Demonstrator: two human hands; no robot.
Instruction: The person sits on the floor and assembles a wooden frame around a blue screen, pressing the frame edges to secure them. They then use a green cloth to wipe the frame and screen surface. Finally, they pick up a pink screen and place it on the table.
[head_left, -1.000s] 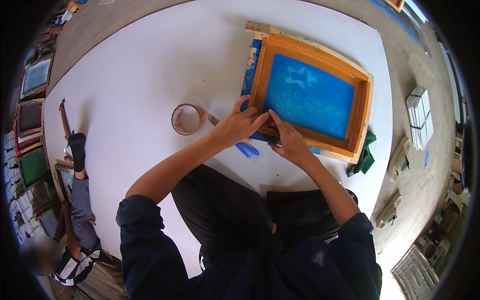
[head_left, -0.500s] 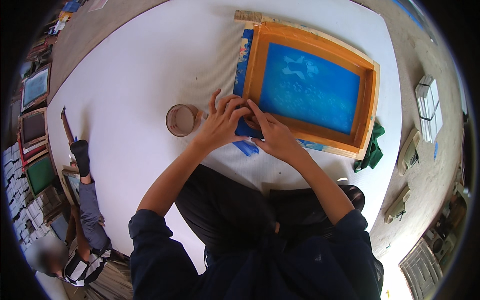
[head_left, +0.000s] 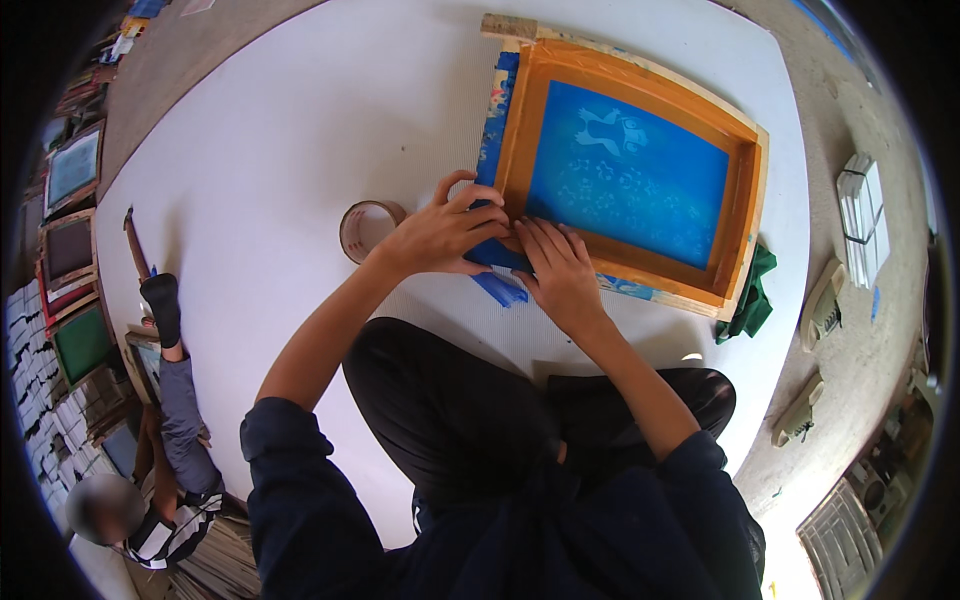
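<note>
A wooden screen printing frame (head_left: 748, 210) lies in front of me. Brown tape lines its inner sides, and its blue mesh (head_left: 630, 180) bears pale figures. My left hand (head_left: 445, 232) is at its near left corner, fingers bent over the edge and thumb lower down. What lies under those fingertips is hidden. My right hand (head_left: 562, 275) rests beside it, fingers stretched and close together on the taped near side, thumb toward the left hand. A blue strip (head_left: 500, 289) sticks out below the corner between my hands. Left of my left hand is a roll of tape (head_left: 350, 232).
The white sheet (head_left: 250, 180) lies under everything. A crumpled green cloth (head_left: 750, 300) touches the frame's right corner. Shoes (head_left: 823, 305) and a tied white stack (head_left: 862, 220) are on the floor at right. Another person (head_left: 180, 420) sits at left near more frames (head_left: 83, 347).
My right hand has gone from bent fingers meeting the left hand to lying flatter on the frame's near side. The left fingers have curled closer over the corner. The view has shifted slightly.
</note>
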